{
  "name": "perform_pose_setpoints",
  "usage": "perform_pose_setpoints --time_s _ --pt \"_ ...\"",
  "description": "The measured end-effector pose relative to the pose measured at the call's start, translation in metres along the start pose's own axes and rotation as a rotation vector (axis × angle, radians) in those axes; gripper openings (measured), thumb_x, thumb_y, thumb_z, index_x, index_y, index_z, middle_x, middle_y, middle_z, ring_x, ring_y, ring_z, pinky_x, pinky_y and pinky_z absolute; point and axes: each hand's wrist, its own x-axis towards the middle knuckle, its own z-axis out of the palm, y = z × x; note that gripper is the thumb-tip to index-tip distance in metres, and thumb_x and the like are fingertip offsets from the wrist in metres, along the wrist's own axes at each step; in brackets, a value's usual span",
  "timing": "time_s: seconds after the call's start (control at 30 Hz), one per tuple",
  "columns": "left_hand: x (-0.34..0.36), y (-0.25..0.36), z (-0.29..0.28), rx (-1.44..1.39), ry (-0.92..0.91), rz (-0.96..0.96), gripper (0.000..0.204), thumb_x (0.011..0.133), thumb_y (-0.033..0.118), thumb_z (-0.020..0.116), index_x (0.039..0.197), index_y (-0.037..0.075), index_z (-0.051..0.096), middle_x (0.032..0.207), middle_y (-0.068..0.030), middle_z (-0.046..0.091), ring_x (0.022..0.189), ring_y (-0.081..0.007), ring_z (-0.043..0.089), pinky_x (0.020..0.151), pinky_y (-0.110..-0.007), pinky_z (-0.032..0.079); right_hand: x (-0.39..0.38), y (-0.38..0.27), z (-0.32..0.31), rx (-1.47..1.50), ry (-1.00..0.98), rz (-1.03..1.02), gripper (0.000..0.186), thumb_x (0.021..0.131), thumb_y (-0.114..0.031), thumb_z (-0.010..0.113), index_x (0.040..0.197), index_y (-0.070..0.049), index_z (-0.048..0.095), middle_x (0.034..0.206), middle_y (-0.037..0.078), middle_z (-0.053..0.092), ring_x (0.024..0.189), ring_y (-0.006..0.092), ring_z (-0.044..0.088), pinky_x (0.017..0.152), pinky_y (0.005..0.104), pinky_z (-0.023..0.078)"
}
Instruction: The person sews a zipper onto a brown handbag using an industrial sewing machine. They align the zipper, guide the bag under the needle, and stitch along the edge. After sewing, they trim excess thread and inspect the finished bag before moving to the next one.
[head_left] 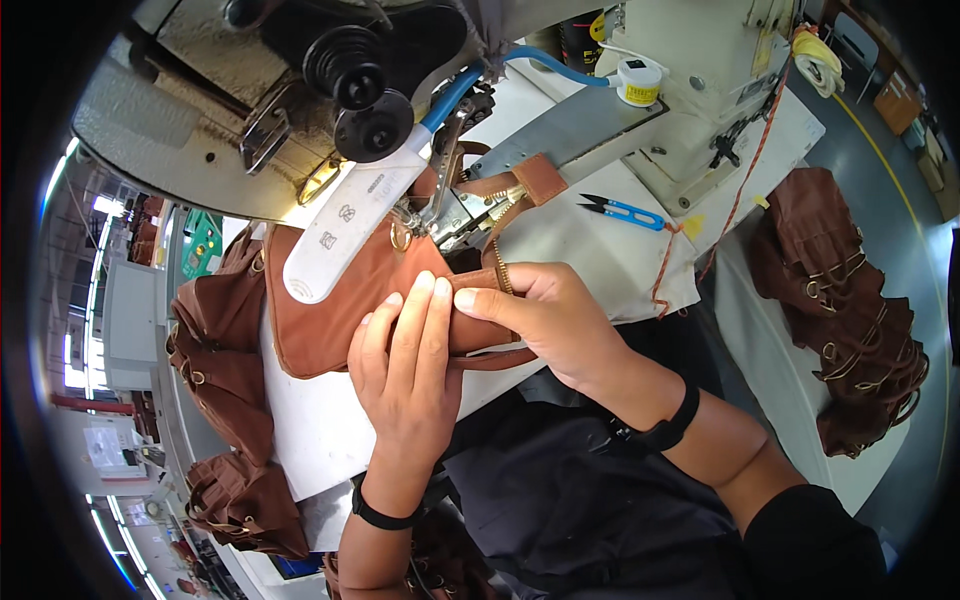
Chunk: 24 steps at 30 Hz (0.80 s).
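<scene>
A brown leather bag lies on the white work surface under the sewing machine head. My left hand lies flat on the bag with fingers straight, pressing it down. My right hand pinches the bag's strap and zipper edge just beside my left fingertips. A brown strap tab sticks out near the needle area. A white machine light arm hangs over the bag.
Blue-handled thread snips lie on the machine bed at the right. Piles of brown bags sit at the left, lower left and far right. A small white container stands on the machine.
</scene>
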Motion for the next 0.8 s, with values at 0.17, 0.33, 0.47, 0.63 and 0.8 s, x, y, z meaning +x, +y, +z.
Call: perform_pose_setpoints --time_s 0.17,0.33,0.47,0.63,0.8 --pt "0.004 -0.001 0.001 -0.042 0.041 0.004 0.07 0.069 -0.002 0.076 0.138 0.006 0.065 0.138 -0.0073 0.067 0.123 -0.0276 0.06 0.107 -0.04 0.044 0.001 0.017 -0.006 -0.423 0.066 -0.361 0.027 0.103 -0.016 0.065 0.12 0.003 0.073 0.098 0.007 0.073 0.089 0.0108 0.069 0.074 0.0262 0.062" --pt "0.008 -0.002 -0.004 -0.043 0.057 -0.026 0.057 0.078 0.006 0.073 0.135 0.009 0.07 0.131 -0.0033 0.07 0.114 -0.0209 0.061 0.099 -0.036 0.044 -0.005 -0.005 0.003 -0.218 0.006 -0.216 0.027 0.104 -0.014 0.064 0.121 0.004 0.074 0.097 0.005 0.074 0.085 0.0071 0.066 0.073 0.024 0.056" --pt "0.012 0.0 -0.004 -0.063 0.08 -0.043 0.056 0.078 0.007 0.074 0.133 0.01 0.071 0.129 -0.0028 0.071 0.112 -0.0205 0.062 0.098 -0.035 0.044 -0.001 -0.01 -0.001 -0.224 -0.022 -0.206 0.028 0.104 -0.014 0.064 0.122 0.005 0.073 0.097 0.005 0.074 0.084 0.0065 0.065 0.074 0.0233 0.056" --pt "0.017 -0.003 -0.001 -0.055 0.07 -0.063 0.057 0.076 0.007 0.075 0.133 0.01 0.071 0.13 -0.0025 0.071 0.112 -0.0204 0.062 0.098 -0.035 0.044 0.007 -0.014 -0.003 -0.213 -0.021 -0.133 0.028 0.104 -0.014 0.063 0.122 0.005 0.074 0.098 0.004 0.074 0.088 0.0064 0.065 0.077 0.0229 0.056" --pt "0.018 -0.005 0.001 -0.081 0.072 -0.083 0.059 0.075 0.006 0.075 0.134 0.01 0.071 0.132 -0.003 0.07 0.114 -0.0215 0.063 0.1 -0.037 0.043 0.012 -0.016 -0.001 -0.211 -0.022 -0.133 0.029 0.104 -0.016 0.062 0.121 0.005 0.073 0.096 0.003 0.073 0.087 0.0053 0.064 0.075 0.0226 0.055"
